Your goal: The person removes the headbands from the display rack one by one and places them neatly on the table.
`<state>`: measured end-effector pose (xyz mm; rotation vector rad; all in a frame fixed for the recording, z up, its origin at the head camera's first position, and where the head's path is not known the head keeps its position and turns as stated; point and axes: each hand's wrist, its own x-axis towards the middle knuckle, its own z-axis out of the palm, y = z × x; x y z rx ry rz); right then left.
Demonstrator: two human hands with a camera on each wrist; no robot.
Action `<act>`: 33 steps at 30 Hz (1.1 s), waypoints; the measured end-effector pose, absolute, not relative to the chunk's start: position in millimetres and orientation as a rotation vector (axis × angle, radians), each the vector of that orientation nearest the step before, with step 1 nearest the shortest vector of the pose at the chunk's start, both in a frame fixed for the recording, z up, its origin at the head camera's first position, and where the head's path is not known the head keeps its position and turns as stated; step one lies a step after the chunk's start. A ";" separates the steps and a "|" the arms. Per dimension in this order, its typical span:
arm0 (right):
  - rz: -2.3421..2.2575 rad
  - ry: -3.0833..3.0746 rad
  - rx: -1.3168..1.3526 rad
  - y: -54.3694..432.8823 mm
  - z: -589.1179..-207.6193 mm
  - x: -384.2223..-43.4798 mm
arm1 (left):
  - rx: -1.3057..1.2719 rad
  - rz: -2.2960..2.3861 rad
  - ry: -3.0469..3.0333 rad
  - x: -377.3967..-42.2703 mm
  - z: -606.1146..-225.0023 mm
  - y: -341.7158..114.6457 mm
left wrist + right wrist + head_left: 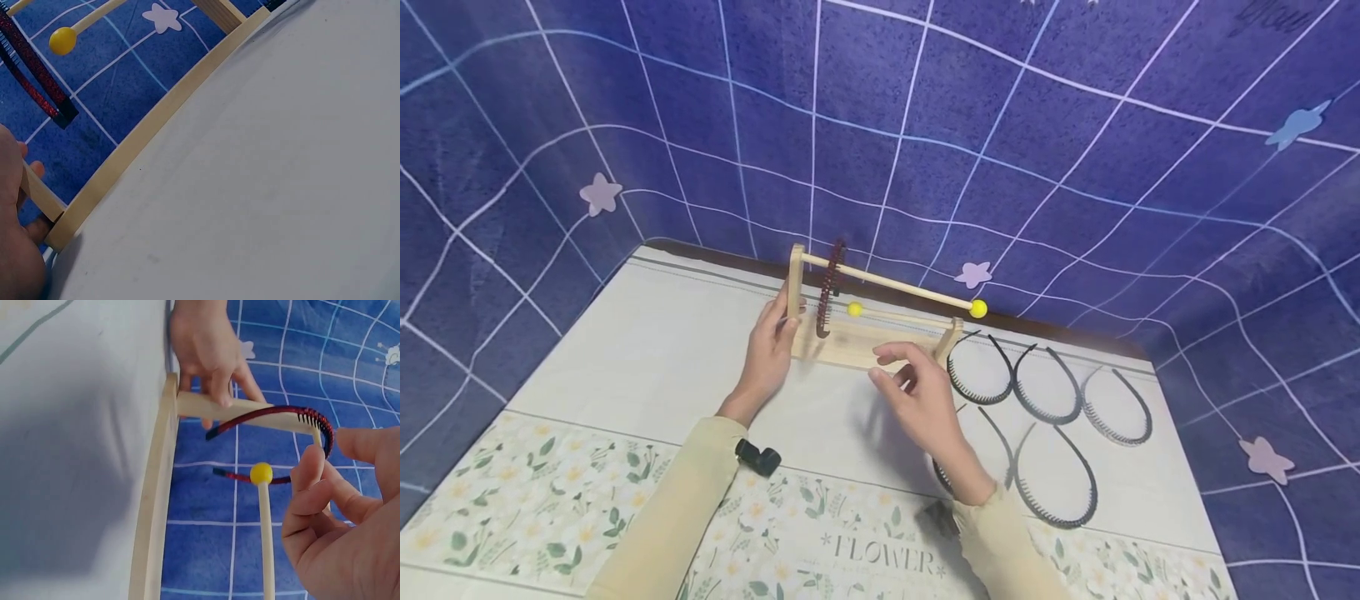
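A wooden rack [837, 343] with two horizontal rods tipped with yellow balls stands near the back of the table. My left hand [767, 337] grips its left upright post [795, 283], thumb in front and fingers behind. A dark red toothed headband [826, 300] hangs on the upper rod [895, 285], near that post; its two ends [216, 432] point down toward the base in the right wrist view. My right hand [921, 398] hovers before the rack's right part, fingers loosely bent, holding nothing. From the head view, it is apart from the headband.
Several black toothed headbands [1071, 523] lie on the white table [700, 333] right of the rack, some partly behind my right forearm. A floral strip [580, 492] runs along the front. A blue gridded curtain [880, 125] with stars hangs behind and at both sides.
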<state>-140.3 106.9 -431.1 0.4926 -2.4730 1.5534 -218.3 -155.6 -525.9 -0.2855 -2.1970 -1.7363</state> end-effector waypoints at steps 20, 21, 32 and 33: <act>2.046 -2.290 0.482 48.3 -419.5 -160.2 | -0.277 -1.716 -2.210 -218.4 -528.3 -156.3; 2.057 -2.279 0.483 45.9 -419.5 -161.0 | -0.278 -1.718 -2.211 -217.9 -527.7 -156.2; 2.089 -2.269 0.417 27.8 -417.9 -170.3 | -0.261 -1.717 -2.216 -219.5 -525.8 -154.9; 2.094 -2.265 0.410 26.7 -417.9 -170.9 | -0.260 -1.715 -2.219 -219.7 -525.8 -154.6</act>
